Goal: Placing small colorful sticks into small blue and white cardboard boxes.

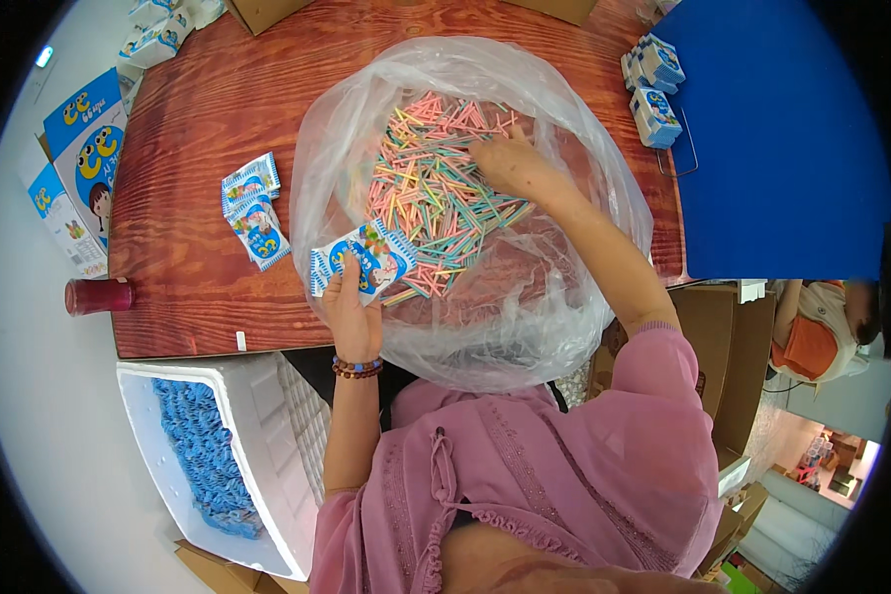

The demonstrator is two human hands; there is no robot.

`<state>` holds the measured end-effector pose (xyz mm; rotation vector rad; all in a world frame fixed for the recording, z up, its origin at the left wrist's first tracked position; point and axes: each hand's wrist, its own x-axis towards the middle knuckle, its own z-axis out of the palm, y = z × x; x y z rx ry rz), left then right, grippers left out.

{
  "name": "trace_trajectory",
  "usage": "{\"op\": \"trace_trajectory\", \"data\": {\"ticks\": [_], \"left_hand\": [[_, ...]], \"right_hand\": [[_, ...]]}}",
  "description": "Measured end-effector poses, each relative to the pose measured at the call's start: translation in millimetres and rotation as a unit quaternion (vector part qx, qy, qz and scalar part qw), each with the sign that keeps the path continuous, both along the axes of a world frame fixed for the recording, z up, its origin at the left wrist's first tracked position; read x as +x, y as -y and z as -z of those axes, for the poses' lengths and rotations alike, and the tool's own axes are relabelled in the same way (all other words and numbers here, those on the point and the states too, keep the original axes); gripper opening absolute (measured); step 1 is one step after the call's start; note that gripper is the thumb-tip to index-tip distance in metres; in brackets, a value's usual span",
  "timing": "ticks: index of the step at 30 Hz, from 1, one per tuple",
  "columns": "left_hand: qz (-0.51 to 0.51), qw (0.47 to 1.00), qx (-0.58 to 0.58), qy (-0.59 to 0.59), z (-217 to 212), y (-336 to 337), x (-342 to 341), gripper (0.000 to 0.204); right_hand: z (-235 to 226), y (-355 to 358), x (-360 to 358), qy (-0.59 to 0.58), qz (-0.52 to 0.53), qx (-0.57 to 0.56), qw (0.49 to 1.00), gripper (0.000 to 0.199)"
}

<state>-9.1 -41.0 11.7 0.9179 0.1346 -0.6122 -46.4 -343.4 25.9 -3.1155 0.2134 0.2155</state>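
Observation:
At the near-left side of the stick pile, my left hand (352,315) grips small blue-and-white printed packets (371,259), fanned over one another, with the thumb on top. Thin pastel sticks (431,188) in pink, yellow and blue-green lie heaped on a large clear plastic bag (346,109) spread open on the table. My right hand (515,166) reaches in at the far right of the heap, its fingers curled down on the sticks; the fingertips are partly hidden. More packets (257,228) of the same kind lie on the table left of the bag.
The reddish wooden table (198,317) carries a dark red jar (99,296) at its left edge. Stacked packets (655,117) stand far right beside a blue panel (772,148). Below the table's left edge, a white foam box (243,416) holds many blue packets. Printed cartons (87,158) stand left.

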Motion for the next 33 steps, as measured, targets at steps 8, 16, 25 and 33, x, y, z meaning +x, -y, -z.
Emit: {"op": "trace_trajectory", "data": {"ticks": [8,16,25,33], "left_hand": [[0.005,1.0,0.012,-0.004,3.2,-4.0,0.6,0.02],[0.001,1.0,-0.011,0.0,5.2,-3.0,-0.4,0.02],[0.003,1.0,-0.029,0.004,7.9,-4.4,0.0,0.019],[0.008,1.0,-0.026,-0.001,2.3,-1.5,-1.7,0.018]], "right_hand": [[2.6,2.4,8.3,-0.058,0.036,0.091,0.994,0.017],[21.0,-24.3,-14.6,0.216,0.157,0.571,0.776,0.024],[42.9,-52.7,-10.5,0.303,0.191,0.448,0.819,0.022],[28.0,-53.8,-17.8,0.265,0.22,0.598,0.724,0.025]]}}
